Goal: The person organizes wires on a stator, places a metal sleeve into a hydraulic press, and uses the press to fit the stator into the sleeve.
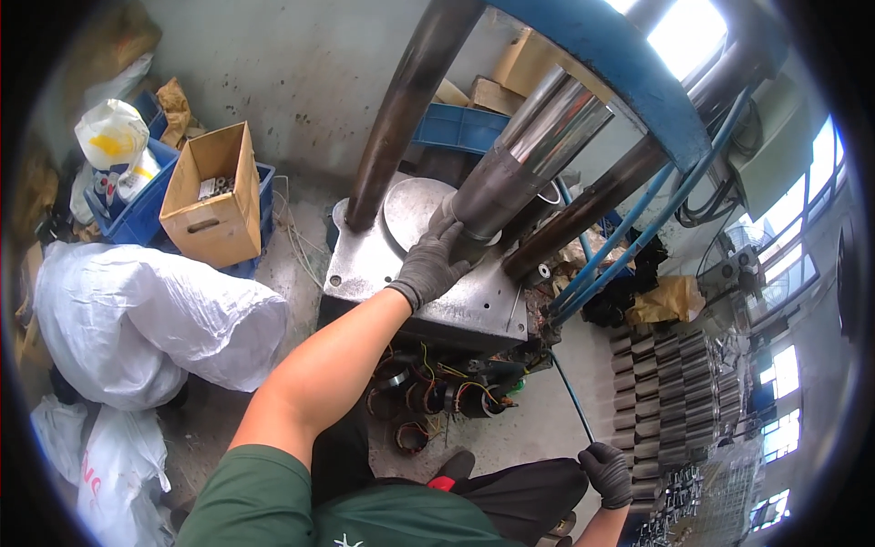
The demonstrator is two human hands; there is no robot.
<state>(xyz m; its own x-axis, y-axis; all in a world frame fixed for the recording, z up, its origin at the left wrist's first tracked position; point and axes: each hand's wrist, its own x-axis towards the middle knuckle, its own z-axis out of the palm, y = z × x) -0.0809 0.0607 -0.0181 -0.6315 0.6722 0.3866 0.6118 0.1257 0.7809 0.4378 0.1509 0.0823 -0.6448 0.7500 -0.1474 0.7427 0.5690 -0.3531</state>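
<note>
My left hand [430, 266], in a dark grey glove, reaches onto the steel bed of a hydraulic press [365, 273]. Its fingers and thumb curve against the lower end of a dark metal cylinder [497, 191]. Above that cylinder is the shiny ram [561, 118], in line with it. Low on the right, my gloved right hand [606, 474] is closed round the end of a thin lever rod [572, 397] that slants up to the press's side. A round steel plate [410, 214] lies on the bed beside the cylinder. My left palm and part of the cylinder's base are hidden.
Thick steel columns [401, 118] and blue hoses [629, 237] flank the bed. Several wound motor stators [424, 397] sit on the floor below it. Stacked metal sleeves [661, 392] stand right. At left are a wooden box [214, 201], a blue crate [137, 214] and a white sack [146, 310].
</note>
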